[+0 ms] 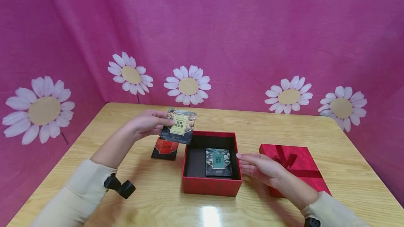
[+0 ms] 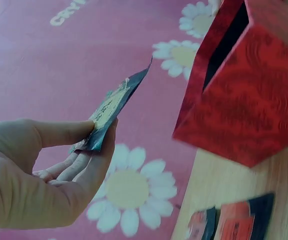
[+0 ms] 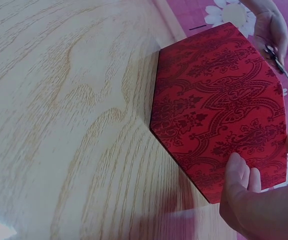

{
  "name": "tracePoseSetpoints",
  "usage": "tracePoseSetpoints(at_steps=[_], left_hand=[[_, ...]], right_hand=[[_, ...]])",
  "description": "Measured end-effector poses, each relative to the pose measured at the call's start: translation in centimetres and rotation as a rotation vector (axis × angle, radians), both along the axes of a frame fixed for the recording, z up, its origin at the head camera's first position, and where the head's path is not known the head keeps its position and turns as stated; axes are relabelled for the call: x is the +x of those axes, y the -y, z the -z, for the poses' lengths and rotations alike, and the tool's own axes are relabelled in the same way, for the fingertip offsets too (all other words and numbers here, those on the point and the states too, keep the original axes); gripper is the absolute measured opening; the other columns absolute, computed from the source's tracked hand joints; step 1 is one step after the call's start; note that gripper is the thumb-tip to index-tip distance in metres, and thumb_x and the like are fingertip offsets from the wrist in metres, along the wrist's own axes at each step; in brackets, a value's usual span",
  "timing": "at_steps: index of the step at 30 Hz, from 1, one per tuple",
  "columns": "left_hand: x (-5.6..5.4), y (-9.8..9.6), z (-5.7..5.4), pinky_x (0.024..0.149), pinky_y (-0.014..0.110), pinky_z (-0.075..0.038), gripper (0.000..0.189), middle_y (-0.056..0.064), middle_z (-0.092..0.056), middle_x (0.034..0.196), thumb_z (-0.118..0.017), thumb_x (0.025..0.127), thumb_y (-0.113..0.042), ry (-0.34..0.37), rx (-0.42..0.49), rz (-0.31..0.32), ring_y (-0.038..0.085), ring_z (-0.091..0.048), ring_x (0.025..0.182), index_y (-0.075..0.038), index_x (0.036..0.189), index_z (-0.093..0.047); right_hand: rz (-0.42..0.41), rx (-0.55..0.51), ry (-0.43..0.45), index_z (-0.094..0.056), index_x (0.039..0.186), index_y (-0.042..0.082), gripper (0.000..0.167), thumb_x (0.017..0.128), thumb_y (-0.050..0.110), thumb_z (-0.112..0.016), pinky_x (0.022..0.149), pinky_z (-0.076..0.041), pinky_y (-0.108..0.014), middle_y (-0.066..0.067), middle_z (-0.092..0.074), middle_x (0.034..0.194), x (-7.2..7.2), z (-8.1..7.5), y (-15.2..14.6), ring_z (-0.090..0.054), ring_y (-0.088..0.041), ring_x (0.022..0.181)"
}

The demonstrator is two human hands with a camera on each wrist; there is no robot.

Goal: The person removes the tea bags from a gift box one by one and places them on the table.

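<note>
My left hand (image 1: pixel 149 123) pinches a dark tea packet (image 1: pixel 182 128) with a pale yellow label between thumb and fingers. The packet is raised over the far left corner of an uncovered red gift box (image 1: pixel 211 186). Inside the box, toward the right, lies a tea packet (image 1: pixel 218 162) with a green label. My right hand (image 1: pixel 260 169) rests against the box's right side, thumb at the rim. In the right wrist view, its straight fingertips (image 3: pixel 235 162) touch the patterned outer wall. Left of the box, red-labelled tea packets (image 2: pixel 236 227) lie on the table.
The red box lid (image 1: pixel 303 167), with a ribbon and bow (image 1: pixel 288 162), lies right of the box, partly behind my right forearm. A pink curtain (image 1: pixel 221 38) with white daisies stands behind the wooden table (image 1: pixel 142 199).
</note>
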State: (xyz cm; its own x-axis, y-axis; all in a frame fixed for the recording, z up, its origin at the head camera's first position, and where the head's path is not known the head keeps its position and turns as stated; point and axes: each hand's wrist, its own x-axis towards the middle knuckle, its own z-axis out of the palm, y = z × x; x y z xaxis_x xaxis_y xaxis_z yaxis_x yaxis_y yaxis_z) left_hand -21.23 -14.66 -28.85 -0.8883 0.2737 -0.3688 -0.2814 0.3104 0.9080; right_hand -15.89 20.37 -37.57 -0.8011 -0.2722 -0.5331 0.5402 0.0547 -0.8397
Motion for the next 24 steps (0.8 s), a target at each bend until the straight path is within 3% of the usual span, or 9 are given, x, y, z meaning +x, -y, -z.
tracePoseSetpoints(at_steps=[4,8,16,24], left_hand=[[0.3,2.0,0.3,0.080,0.022,-0.058,0.050,-0.009,-0.068,0.081,-0.061,0.093,-0.016,-0.032,0.015,-0.036,0.003,-0.068,0.078,0.009,0.133,-0.045],[0.6,3.7,0.9,0.079,0.021,-0.058,0.049,-0.010,-0.068,0.081,-0.062,0.093,-0.017,-0.043,0.005,-0.084,0.002,-0.068,0.079,0.009,0.131,-0.047],[0.3,6.7,2.9,0.081,0.023,-0.058,0.053,-0.011,-0.068,0.082,-0.061,0.094,-0.019,-0.043,-0.024,-0.121,0.000,-0.067,0.079,0.012,0.134,-0.043],[-0.2,8.8,5.0,0.074,0.020,-0.058,0.055,-0.011,-0.068,0.078,-0.060,0.094,-0.014,-0.019,-0.039,-0.157,-0.001,-0.066,0.076,0.017,0.134,-0.040]], right_hand=[[-0.002,-0.012,0.000,-0.032,0.145,-0.005,0.071,0.093,0.034,-0.061,0.096,-0.053,-0.031,-0.005,-0.068,0.118,0.0,0.1,0.1,-0.067,-0.013,0.099],[-0.007,-0.030,0.000,-0.031,0.145,-0.005,0.072,0.092,0.034,-0.062,0.095,-0.054,-0.030,-0.005,-0.068,0.117,0.0,0.1,0.0,-0.067,-0.012,0.099],[-0.008,-0.033,-0.005,-0.031,0.145,-0.004,0.073,0.092,0.035,-0.063,0.095,-0.054,-0.030,-0.004,-0.068,0.117,0.0,0.2,-0.1,-0.068,-0.012,0.100],[-0.014,-0.031,-0.009,-0.032,0.145,-0.005,0.072,0.092,0.035,-0.062,0.095,-0.054,-0.030,-0.003,-0.069,0.116,-0.1,0.2,0.0,-0.068,-0.012,0.099]])
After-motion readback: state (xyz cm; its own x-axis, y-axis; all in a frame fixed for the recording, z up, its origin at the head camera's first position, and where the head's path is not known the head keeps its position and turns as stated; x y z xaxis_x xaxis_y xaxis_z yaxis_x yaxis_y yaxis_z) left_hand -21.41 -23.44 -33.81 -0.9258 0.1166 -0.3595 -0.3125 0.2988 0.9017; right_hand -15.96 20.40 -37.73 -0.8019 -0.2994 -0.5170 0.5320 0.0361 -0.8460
